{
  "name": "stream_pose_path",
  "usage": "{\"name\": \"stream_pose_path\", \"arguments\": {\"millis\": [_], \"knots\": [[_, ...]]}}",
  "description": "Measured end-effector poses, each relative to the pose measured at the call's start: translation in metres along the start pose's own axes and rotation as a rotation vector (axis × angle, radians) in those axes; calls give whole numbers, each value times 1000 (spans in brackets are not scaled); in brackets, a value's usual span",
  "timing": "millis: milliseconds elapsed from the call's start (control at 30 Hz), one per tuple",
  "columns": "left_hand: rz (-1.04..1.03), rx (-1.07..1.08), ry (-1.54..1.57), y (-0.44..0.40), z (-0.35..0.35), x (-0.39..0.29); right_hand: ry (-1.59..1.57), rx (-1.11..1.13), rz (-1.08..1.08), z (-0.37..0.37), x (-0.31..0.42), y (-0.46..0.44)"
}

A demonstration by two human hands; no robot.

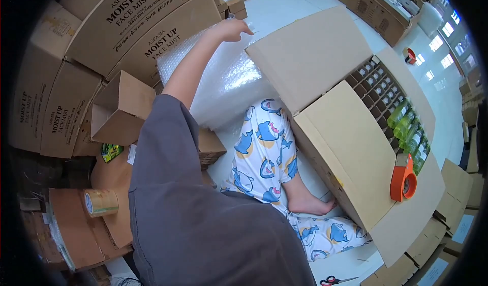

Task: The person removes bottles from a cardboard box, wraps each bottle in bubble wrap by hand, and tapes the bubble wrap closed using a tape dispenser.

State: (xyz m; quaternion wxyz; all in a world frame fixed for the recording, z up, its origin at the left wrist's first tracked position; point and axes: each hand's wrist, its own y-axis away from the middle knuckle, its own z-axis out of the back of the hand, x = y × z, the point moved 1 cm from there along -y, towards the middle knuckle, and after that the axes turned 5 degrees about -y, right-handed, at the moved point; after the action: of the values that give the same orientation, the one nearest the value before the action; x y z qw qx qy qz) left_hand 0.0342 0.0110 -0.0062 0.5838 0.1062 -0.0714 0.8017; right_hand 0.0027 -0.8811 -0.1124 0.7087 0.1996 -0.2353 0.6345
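My left hand (233, 30) reaches out at the top of the head view, at the far edge of a clear sheet of bubble wrap (218, 77). Its fingers look curled onto that edge, partly hidden by the back of the hand. The wrap spreads over the floor between stacked cartons and my bent leg. Beside it stands a large open carton (351, 148) with its flaps folded out. Inside are rows of bottles in cardboard dividers, with several green bottles (406, 126) lying on top. My right hand is out of view.
An orange tape dispenser (403, 178) rests on the carton's flap. Scissors (333, 281) lie on the floor near my leg. A tape roll (101, 203) sits on a box at left. Stacked face mist cartons (147, 11) rise behind the wrap. Another red dispenser (409, 55) stands farther off.
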Motion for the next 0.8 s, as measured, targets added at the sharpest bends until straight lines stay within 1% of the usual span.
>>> {"name": "stream_pose_path", "arguments": {"millis": [100, 133, 233, 267, 367, 400, 500, 533, 600, 667, 733, 767, 800], "knots": [[122, 210, 28, 2, 9, -5, 38, -70, 55, 1, -13, -6], [122, 215, 27, 3, 11, -6, 50, -91, 73, 1, -17, -7], [78, 69, 5, 9, 15, -7, 87, -153, 129, 2, -31, -12], [76, 72, 7, 11, 14, -6, 102, -178, 147, 3, -36, -14], [-105, -213, -144, 13, 12, -5, 152, -266, 199, 13, -52, -19], [-107, -213, -141, 12, 13, -8, 166, -293, 218, 14, -57, -22], [-44, 156, -232, 13, 30, -12, 203, -365, 276, 14, -73, -34], [-47, 158, -232, 18, 39, -14, 217, -389, 293, 15, -78, -37], [40, 131, -89, 38, 59, -19, 248, -442, 320, 16, -91, -39], [23, 187, -227, 55, 75, -19, 283, -499, 341, 20, -104, -39], [108, 281, -405, 75, 100, -35, 319, -555, 361, 23, -118, -38], [100, 234, -420, 89, 117, -50, 339, -586, 370, 25, -125, -37], [87, 185, -435, 104, 137, -70, 362, -618, 374, 28, -143, -62]]}}
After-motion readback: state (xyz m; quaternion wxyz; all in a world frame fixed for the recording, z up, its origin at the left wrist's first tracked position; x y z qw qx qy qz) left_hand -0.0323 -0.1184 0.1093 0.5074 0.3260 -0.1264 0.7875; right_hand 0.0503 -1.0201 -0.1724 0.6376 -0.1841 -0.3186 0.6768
